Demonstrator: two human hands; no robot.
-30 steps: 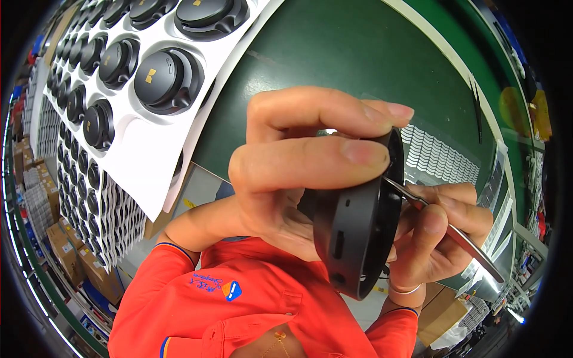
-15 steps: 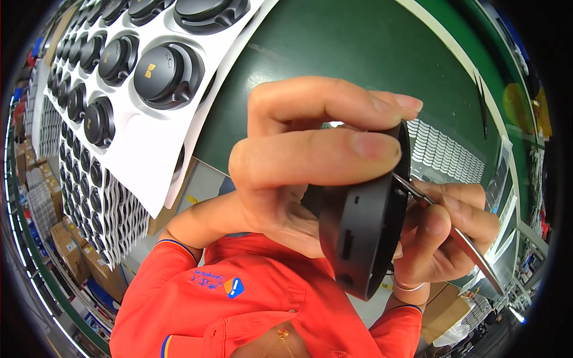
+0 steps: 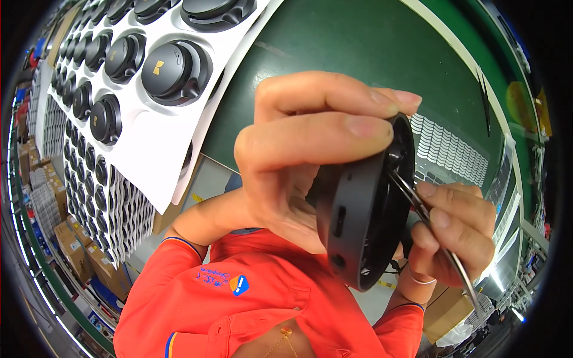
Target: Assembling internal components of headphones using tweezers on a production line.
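My left hand is closed around a black round headphone ear cup, held up over the near side of the table. Its rim stands on edge with the open hollow side turned to the right, and small slots and a round hole show along the side wall. Metal tweezers are pinched between the fingers of my right hand. Their tips reach inside the cup's rim, close to a small shiny black part near the top. What the tips touch, if anything, is too small to tell.
At the left, a white moulded tray holds several black ear cups, with more stacked trays below it. The green table stretches ahead. A sheet of small white stickers lies beyond my right hand. Cardboard boxes stand at far left.
The ear cup has turned so more of its hollow inside shows. The tweezers now reach further inside its rim and stand more steeply. The view has shifted slightly.
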